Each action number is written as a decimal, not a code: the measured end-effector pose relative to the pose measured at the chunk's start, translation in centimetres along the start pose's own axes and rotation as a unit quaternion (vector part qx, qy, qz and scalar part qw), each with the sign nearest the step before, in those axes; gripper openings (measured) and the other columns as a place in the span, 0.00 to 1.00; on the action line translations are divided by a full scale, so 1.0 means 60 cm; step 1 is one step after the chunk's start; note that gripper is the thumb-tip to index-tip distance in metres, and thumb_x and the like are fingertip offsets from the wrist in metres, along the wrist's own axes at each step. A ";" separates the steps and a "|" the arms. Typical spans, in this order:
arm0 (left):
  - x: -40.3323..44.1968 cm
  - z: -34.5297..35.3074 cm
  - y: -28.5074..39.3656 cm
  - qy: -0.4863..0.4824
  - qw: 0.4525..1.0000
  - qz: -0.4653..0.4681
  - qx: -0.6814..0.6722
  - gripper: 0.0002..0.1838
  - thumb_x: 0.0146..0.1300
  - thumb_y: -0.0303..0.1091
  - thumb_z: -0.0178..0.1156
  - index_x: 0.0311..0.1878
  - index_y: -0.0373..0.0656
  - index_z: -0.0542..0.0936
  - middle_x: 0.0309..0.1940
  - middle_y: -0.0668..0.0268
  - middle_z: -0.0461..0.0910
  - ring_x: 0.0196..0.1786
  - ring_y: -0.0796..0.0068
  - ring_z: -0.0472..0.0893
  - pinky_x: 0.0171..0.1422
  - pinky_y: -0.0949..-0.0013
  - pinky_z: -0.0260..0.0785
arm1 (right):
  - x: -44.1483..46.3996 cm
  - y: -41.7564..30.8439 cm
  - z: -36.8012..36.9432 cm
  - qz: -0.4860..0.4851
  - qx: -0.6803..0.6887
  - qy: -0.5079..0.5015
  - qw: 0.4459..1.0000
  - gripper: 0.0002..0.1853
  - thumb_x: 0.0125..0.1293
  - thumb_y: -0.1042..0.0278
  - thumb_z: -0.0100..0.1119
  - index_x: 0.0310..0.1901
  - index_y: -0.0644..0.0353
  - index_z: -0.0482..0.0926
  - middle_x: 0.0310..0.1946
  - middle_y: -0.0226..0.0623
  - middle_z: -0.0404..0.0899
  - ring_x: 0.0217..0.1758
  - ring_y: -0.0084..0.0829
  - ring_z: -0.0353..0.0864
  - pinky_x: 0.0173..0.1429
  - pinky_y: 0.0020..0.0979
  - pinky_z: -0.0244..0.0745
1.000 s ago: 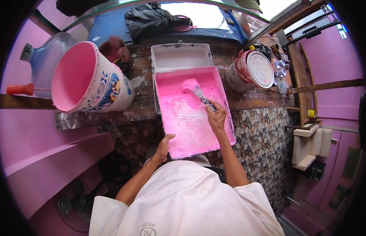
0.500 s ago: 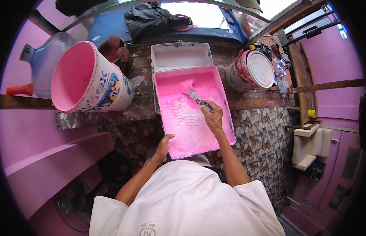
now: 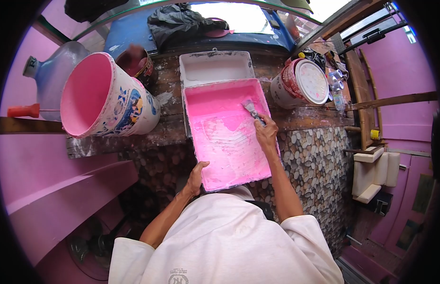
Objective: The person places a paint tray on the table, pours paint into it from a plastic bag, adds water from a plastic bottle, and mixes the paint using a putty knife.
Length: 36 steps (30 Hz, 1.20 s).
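Observation:
My right hand (image 3: 265,134) is closed around the dark handle of a paint-smeared scraper (image 3: 251,109). Its greyish blade is over the right side of a pink paint tray (image 3: 229,161), pointing up and to the left. Wet pink paint lies in the tray's far, deeper end, and streaks cover the sloping part near me. With my left hand (image 3: 196,176) I grip the tray's left edge close to my body, thumb over the rim. Behind the pink tray sits a second, white tray (image 3: 217,68).
A large pink-lined bucket (image 3: 135,106) stands on the wooden bench (image 3: 170,113) at left, before a water jug (image 3: 64,64) and a smaller paint can (image 3: 146,71). At right is a lidded paint bucket (image 3: 288,90). A screwdriver (image 3: 23,110) juts out at far left.
My right hand has moved the scraper right, from the middle of the tray's paint to its right side. My left hand keeps its place on the tray's edge.

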<state>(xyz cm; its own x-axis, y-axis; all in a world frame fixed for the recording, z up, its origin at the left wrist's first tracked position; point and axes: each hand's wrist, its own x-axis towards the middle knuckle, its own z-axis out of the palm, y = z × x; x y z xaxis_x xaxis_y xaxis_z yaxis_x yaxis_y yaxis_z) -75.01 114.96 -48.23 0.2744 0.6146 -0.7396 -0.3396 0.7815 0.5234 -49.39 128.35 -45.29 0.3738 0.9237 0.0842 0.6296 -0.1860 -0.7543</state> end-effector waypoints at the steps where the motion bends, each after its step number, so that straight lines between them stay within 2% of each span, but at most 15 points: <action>1: 0.001 0.001 0.000 -0.001 1.000 0.000 0.000 0.27 0.66 0.49 0.46 0.57 0.36 0.75 0.57 0.61 0.72 0.63 0.70 0.65 0.72 0.67 0.49 | 0.003 0.000 -0.002 0.012 0.053 -0.058 0.997 0.14 0.58 0.71 0.62 0.46 0.65 0.82 0.30 0.30 0.79 0.33 0.21 0.74 0.38 0.24 0.71; 2: 0.000 0.002 0.000 0.009 1.000 0.008 0.003 0.26 0.65 0.48 0.47 0.56 0.37 0.76 0.54 0.63 0.73 0.61 0.71 0.66 0.70 0.68 0.50 | 0.004 0.000 -0.003 0.023 0.106 -0.116 0.987 0.14 0.58 0.72 0.62 0.46 0.64 0.82 0.29 0.30 0.79 0.32 0.20 0.74 0.38 0.23 0.70; 5: -0.003 0.004 0.003 0.002 1.000 0.010 -0.013 0.24 0.65 0.48 0.48 0.53 0.38 0.77 0.50 0.66 0.73 0.56 0.73 0.67 0.68 0.70 0.52 | 0.006 -0.016 -0.002 0.025 0.089 -0.029 0.995 0.14 0.58 0.72 0.62 0.46 0.64 0.82 0.29 0.30 0.78 0.32 0.20 0.73 0.37 0.23 0.70; 9: -0.006 0.006 0.006 -0.002 1.000 0.005 -0.025 0.22 0.64 0.48 0.50 0.50 0.40 0.78 0.47 0.68 0.72 0.53 0.75 0.67 0.66 0.70 0.53 | -0.004 -0.014 0.014 0.079 0.059 -0.077 0.992 0.14 0.59 0.72 0.62 0.46 0.64 0.82 0.29 0.29 0.78 0.31 0.20 0.73 0.36 0.24 0.69; 10: -0.006 0.007 0.006 -0.002 1.000 0.005 -0.026 0.22 0.64 0.48 0.50 0.50 0.40 0.78 0.47 0.68 0.72 0.53 0.75 0.67 0.66 0.70 0.53 | -0.007 -0.013 0.017 0.060 0.112 -0.087 0.988 0.14 0.57 0.72 0.60 0.46 0.64 0.82 0.26 0.33 0.78 0.29 0.21 0.74 0.35 0.26 0.70; 12: -0.006 0.006 0.006 0.000 1.000 0.000 -0.025 0.22 0.64 0.48 0.50 0.51 0.39 0.78 0.49 0.68 0.72 0.55 0.75 0.66 0.67 0.69 0.52 | -0.015 -0.014 0.025 0.042 0.166 -0.098 0.980 0.14 0.56 0.71 0.59 0.45 0.64 0.82 0.24 0.37 0.79 0.27 0.23 0.75 0.33 0.29 0.71; 14: -0.006 0.005 0.005 0.004 1.000 0.000 -0.017 0.23 0.64 0.48 0.50 0.51 0.39 0.77 0.49 0.68 0.72 0.56 0.75 0.66 0.68 0.69 0.51 | -0.025 -0.019 0.037 0.036 0.084 -0.031 0.995 0.14 0.59 0.71 0.62 0.47 0.63 0.82 0.28 0.26 0.76 0.29 0.18 0.70 0.34 0.23 0.67; 16: -0.001 0.001 0.000 0.005 1.000 -0.001 -0.007 0.24 0.64 0.48 0.50 0.52 0.39 0.77 0.50 0.67 0.72 0.57 0.75 0.66 0.68 0.69 0.51 | -0.036 -0.029 0.054 0.043 0.106 -0.091 0.989 0.14 0.57 0.71 0.59 0.45 0.64 0.81 0.25 0.37 0.79 0.27 0.23 0.75 0.34 0.27 0.71; 18: 0.006 -0.004 -0.006 -0.003 1.000 0.002 -0.016 0.24 0.64 0.49 0.50 0.54 0.38 0.76 0.51 0.67 0.72 0.57 0.75 0.66 0.69 0.69 0.51 | -0.044 -0.038 0.060 0.022 0.149 -0.122 0.981 0.14 0.57 0.71 0.59 0.45 0.64 0.81 0.25 0.37 0.79 0.27 0.24 0.75 0.34 0.28 0.71; 22: 0.003 -0.003 -0.006 0.012 1.000 -0.007 -0.023 0.25 0.64 0.49 0.49 0.55 0.39 0.76 0.51 0.67 0.72 0.57 0.74 0.66 0.68 0.69 0.51 | -0.059 -0.068 0.075 0.045 0.097 -0.075 0.991 0.14 0.57 0.70 0.61 0.45 0.63 0.81 0.27 0.37 0.80 0.30 0.22 0.76 0.36 0.27 0.72; 25: 0.002 -0.003 -0.001 -0.007 1.000 -0.018 -0.022 0.25 0.64 0.48 0.49 0.56 0.39 0.76 0.54 0.66 0.71 0.59 0.73 0.65 0.70 0.68 0.50 | -0.068 -0.069 0.089 0.015 0.184 -0.180 0.966 0.14 0.57 0.71 0.60 0.46 0.62 0.81 0.28 0.41 0.81 0.29 0.25 0.78 0.37 0.29 0.72; 28: -0.010 0.006 0.011 -0.010 0.999 -0.023 -0.025 0.25 0.64 0.48 0.48 0.56 0.39 0.75 0.56 0.64 0.71 0.62 0.71 0.65 0.72 0.66 0.48 | -0.071 -0.082 0.090 0.056 0.135 -0.116 0.982 0.15 0.57 0.70 0.59 0.47 0.62 0.81 0.30 0.42 0.82 0.30 0.27 0.79 0.38 0.29 0.73; 31: -0.019 0.017 0.014 0.049 0.996 0.043 0.068 0.26 0.65 0.48 0.47 0.56 0.38 0.76 0.57 0.62 0.72 0.64 0.69 0.65 0.73 0.66 0.47 | -0.077 -0.098 0.093 0.042 0.120 -0.171 0.977 0.15 0.57 0.70 0.59 0.47 0.63 0.80 0.31 0.43 0.82 0.31 0.29 0.80 0.38 0.29 0.74; 35: -0.014 0.014 0.011 0.050 0.997 0.023 0.052 0.26 0.65 0.48 0.45 0.56 0.38 0.76 0.58 0.62 0.71 0.65 0.69 0.64 0.73 0.65 0.47 | -0.075 -0.113 0.085 -0.025 0.127 -0.148 0.980 0.14 0.58 0.71 0.61 0.47 0.63 0.81 0.27 0.36 0.79 0.29 0.22 0.76 0.35 0.26 0.71; 36: -0.015 0.015 0.011 0.053 0.996 0.027 0.060 0.26 0.66 0.48 0.45 0.56 0.38 0.76 0.58 0.62 0.71 0.65 0.69 0.64 0.73 0.65 0.47 | -0.075 -0.119 0.088 -0.051 0.100 -0.134 0.985 0.15 0.58 0.71 0.59 0.47 0.64 0.80 0.31 0.42 0.80 0.33 0.32 0.79 0.39 0.32 0.73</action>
<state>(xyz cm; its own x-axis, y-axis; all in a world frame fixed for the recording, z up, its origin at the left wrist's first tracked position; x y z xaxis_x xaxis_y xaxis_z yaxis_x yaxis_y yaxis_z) -74.68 115.01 -46.86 0.1602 0.6459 -0.7464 -0.2403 0.7589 0.6052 -59.17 127.29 -43.71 0.1068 0.9942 0.0114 0.4976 -0.0435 -0.8663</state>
